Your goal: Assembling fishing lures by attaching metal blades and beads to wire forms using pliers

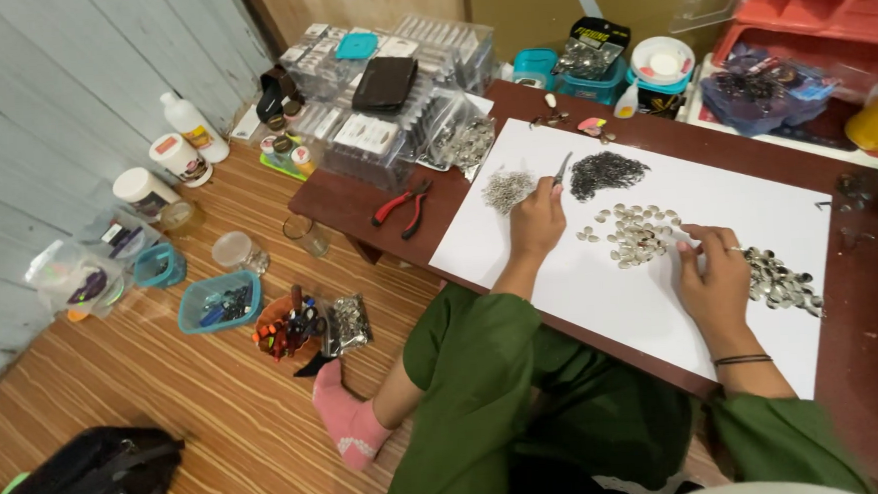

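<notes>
The left hand (538,220) is curled around a slim metal tool (562,167) whose tip points away from the wrist. Just left of that tip lies a small heap of silver findings (507,188); just right, a dark heap (606,173). The right hand (713,281) pinches a tiny metal piece at its fingertips, between scattered silver oval pieces (639,234) on its left and a pile (781,281) touching its right. All rest on white paper (602,299). Red-handled pliers (404,207) lie well left.
</notes>
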